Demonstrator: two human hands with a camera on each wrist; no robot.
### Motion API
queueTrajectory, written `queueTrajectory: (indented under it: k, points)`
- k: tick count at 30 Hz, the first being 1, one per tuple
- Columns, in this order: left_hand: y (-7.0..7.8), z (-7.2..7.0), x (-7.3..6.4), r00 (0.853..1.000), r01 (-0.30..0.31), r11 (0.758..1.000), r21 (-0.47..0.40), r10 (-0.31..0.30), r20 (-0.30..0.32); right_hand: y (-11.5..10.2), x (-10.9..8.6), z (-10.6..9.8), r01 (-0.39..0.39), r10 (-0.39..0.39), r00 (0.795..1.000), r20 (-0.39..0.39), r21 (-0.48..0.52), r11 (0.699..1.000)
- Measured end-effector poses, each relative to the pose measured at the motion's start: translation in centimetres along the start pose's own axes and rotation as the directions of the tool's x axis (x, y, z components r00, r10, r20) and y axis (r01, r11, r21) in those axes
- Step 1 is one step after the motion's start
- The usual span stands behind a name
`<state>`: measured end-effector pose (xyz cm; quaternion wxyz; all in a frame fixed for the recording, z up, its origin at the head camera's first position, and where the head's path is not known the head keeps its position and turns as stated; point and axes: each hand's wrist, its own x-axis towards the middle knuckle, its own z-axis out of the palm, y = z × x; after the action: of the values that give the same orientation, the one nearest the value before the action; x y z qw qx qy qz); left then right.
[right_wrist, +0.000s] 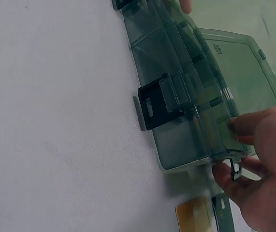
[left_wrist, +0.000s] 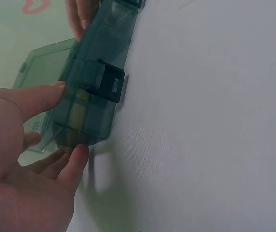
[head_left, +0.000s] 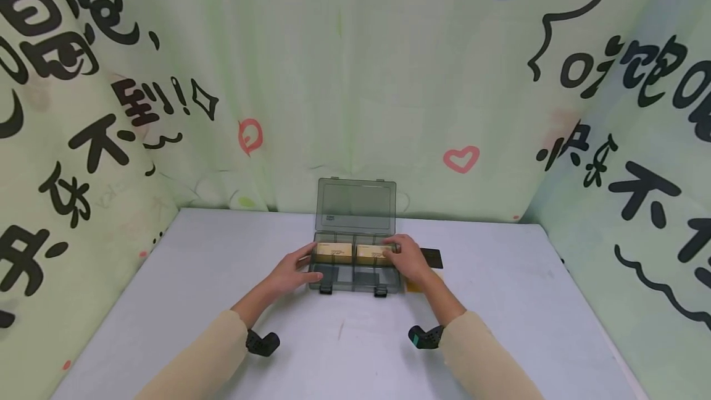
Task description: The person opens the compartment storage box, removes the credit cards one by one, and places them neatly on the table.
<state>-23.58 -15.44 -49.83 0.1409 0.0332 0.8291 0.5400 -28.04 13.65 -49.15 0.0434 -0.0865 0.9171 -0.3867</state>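
A translucent grey-green plastic storage case (head_left: 345, 287) sits on the table, its lid (head_left: 356, 202) raised upright at the back. Two small tan boxes (head_left: 334, 250) lie side by side in its back compartments. My left hand (head_left: 291, 268) holds the case's left end, thumb at the upper edge and fingers round the side, as the left wrist view shows. At the right end, my right hand (head_left: 411, 259) grips the side wall, with its thumb over the rim and other fingertips outside. Black latches (left_wrist: 108, 81) hang on the front wall.
Right of the case lie a black flat piece (head_left: 432, 258) and an orange-yellow flat piece (right_wrist: 195, 215), partly behind the right hand and arm. The white table (head_left: 355, 350) ends at a printed curtain (head_left: 355, 79) behind the case and on both sides.
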Motion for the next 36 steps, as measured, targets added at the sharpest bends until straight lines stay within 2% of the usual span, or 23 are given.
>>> queueTrajectory:
  k: [5, 9, 21, 27, 36]
  points:
    - [0.0, -0.1, 0.0, 1.0, -0.008, 1.0, 0.008, 0.008, 0.002, -0.1, 0.2, 0.2, -0.001, 0.001, 1.0, 0.007, -0.02, 1.0]
    - [-0.1, -0.1, 0.1, 1.0, -0.012, 1.0, 0.003, 0.012, 0.006, -0.2, 0.4, 0.4, -0.001, 0.002, 1.0, 0.016, -0.073, 0.997]
    - [-0.3, -0.4, 0.1, 0.999, -0.021, 1.0, -0.013, 0.021, 0.039, -0.8, 0.7, 0.6, -0.035, 0.043, 0.998, 0.049, -0.162, 0.986]
    - [-0.4, -0.4, 0.1, 0.999, -0.017, 0.999, -0.039, 0.018, 0.034, -1.0, 0.8, 0.8, -0.024, 0.035, 0.998, 0.052, -0.201, 0.979]
    - [-0.7, -0.2, 0.3, 0.999, -0.031, 0.999, -0.026, 0.032, 0.035, -1.0, 0.8, 0.9, -0.007, 0.014, 0.999, 0.034, -0.215, 0.977]
